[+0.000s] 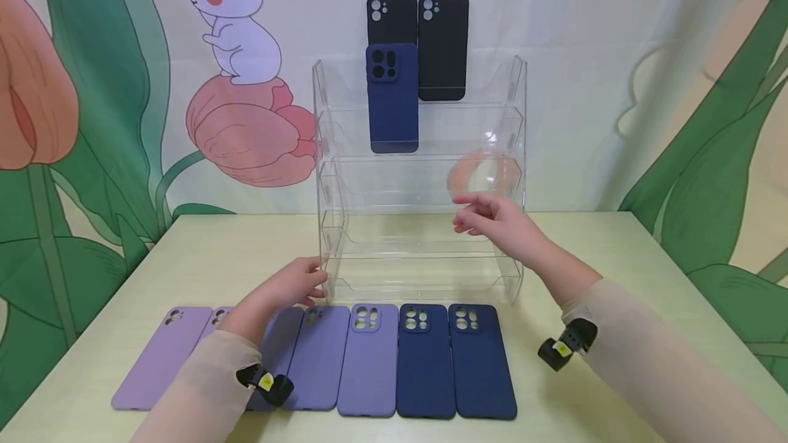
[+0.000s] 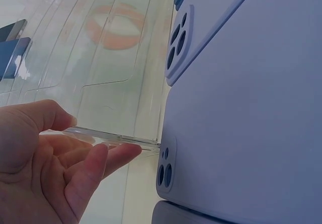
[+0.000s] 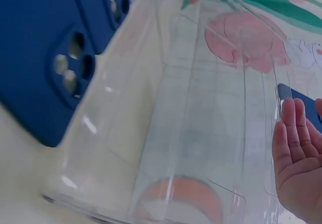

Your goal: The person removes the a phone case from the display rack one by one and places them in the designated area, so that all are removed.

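A clear tiered display rack (image 1: pixel 421 251) stands on the table against the backdrop. My left hand (image 1: pixel 294 284) holds its lower left side panel, the thumb on one face and the fingers on the other in the left wrist view. My right hand (image 1: pixel 497 223) is raised before the rack's right half, holding nothing, its fingers extended in the right wrist view. Two black phone cases (image 1: pixel 443 46) stand side by side on the top tier. One dark blue phone case (image 1: pixel 394 111) stands a tier lower, covering part of the left black one.
Along the front of the table lies a row of phone cases: several lavender cases (image 1: pixel 367 368) at the left and middle, two dark blue cases (image 1: pixel 483 374) at the right. My left forearm hides part of the row. Behind hangs a patterned curtain (image 1: pixel 579 87).
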### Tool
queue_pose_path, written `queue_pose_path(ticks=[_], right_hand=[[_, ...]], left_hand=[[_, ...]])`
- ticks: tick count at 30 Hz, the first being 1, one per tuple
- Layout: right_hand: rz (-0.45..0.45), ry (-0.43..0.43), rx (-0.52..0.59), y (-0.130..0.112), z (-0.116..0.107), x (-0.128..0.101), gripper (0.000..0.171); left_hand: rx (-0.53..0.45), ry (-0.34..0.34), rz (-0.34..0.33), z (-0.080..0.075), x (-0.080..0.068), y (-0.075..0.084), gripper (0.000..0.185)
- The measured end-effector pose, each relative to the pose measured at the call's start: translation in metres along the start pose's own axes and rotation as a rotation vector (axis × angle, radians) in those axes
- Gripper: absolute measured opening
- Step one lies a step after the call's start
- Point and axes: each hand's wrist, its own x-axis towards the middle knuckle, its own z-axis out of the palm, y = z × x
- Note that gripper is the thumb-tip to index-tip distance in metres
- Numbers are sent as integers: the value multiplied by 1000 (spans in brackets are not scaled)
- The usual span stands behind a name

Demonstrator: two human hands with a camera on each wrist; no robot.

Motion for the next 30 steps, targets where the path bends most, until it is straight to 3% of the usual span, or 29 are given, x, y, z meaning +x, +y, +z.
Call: queue_pose_path(ticks=[8, 30], right_hand=[[-12, 27, 50, -6, -6, 27, 42], [-48, 157, 61, -43, -12, 90, 42]], left_hand=[[-5, -6, 2, 0, 0, -3, 47], [-25, -8, 11, -1, 1, -1, 48]])
